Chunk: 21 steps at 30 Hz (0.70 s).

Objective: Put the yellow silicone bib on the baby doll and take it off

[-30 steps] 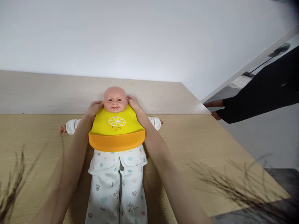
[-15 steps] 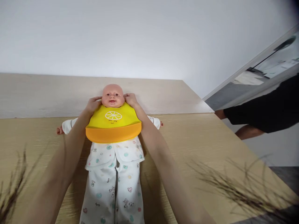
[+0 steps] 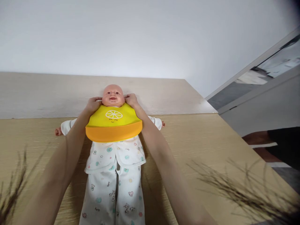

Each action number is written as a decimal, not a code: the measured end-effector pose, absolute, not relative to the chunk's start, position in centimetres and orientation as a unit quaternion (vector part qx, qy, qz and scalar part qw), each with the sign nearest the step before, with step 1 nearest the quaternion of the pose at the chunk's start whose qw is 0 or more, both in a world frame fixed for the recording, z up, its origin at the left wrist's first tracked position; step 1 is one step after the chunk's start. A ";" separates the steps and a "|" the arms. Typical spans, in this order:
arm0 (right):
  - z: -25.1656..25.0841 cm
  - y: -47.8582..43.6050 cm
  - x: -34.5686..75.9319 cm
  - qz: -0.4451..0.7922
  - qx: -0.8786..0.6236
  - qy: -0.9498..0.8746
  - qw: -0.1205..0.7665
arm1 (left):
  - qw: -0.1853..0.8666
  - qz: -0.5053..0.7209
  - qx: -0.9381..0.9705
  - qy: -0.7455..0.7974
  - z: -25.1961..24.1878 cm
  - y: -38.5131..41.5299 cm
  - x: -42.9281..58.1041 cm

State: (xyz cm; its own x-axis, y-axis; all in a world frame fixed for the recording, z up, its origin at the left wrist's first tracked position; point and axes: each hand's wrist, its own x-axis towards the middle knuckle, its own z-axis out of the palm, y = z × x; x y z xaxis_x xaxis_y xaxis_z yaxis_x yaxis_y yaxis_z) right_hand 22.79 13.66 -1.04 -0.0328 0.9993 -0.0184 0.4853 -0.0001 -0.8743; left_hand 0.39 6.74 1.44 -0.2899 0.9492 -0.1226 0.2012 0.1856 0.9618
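A baby doll (image 3: 113,93) lies on its back in white printed pyjamas (image 3: 128,182), its arms spread sideways. Over its chest rests a yellow silicone bib (image 3: 113,115) with an orange catch pocket and a white citrus print. My left hand (image 3: 93,104) is closed at the bib's neck edge, beside the doll's head on the left. On the opposite side, my right hand (image 3: 131,100) grips the bib in the same way. Fingertips of both hands go behind the doll's neck, where the bib's straps are hidden.
The doll is on a wooden table (image 3: 192,140), with a paler raised board (image 3: 159,93) along the back and a white wall (image 3: 112,37) behind. At right, a person's legs in black shorts (image 3: 287,143) are near the table's edge. Dark hair strands cross both lower corners.
Both my hands stay at the doll's neck with barely any movement. The person at right has moved, now showing legs lower in view. My view shifts slightly.
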 end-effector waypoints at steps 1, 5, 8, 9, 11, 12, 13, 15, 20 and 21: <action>-1.0 13.5 22.8 0.366 -0.604 -0.615 0.350 | 0.402 0.456 0.441 0.661 1.5 6.8 0.3; -0.6 12.0 23.1 0.404 -0.577 -0.599 0.381 | 0.428 0.459 0.420 0.656 1.9 5.9 -0.1; 0.6 9.9 23.9 0.494 -0.540 -0.567 0.377 | 0.499 0.475 0.390 0.611 2.3 4.3 -0.5; 1.1 9.1 24.3 0.517 -0.534 -0.558 0.369 | 0.522 0.477 0.388 0.591 2.4 3.8 -0.7; 2.2 7.8 25.2 0.546 -0.518 -0.552 0.359 | 0.551 0.478 0.393 0.560 2.6 2.9 -1.1; 2.5 7.3 25.6 0.558 -0.503 -0.554 0.359 | 0.557 0.480 0.397 0.549 2.7 2.5 -1.3; 2.8 6.9 25.9 0.571 -0.483 -0.556 0.362 | 0.560 0.482 0.398 0.544 2.8 2.3 -1.4; 2.7 6.7 26.4 0.604 -0.445 -0.543 0.377 | 0.556 0.488 0.391 0.548 3.1 1.9 -1.3; 1.3 7.1 26.2 0.646 -0.437 -0.481 0.401 | 0.525 0.501 0.358 0.587 4.0 1.5 -0.4; 1.1 7.0 26.1 0.644 -0.444 -0.481 0.396 | 0.518 0.503 0.355 0.594 4.1 1.4 -0.2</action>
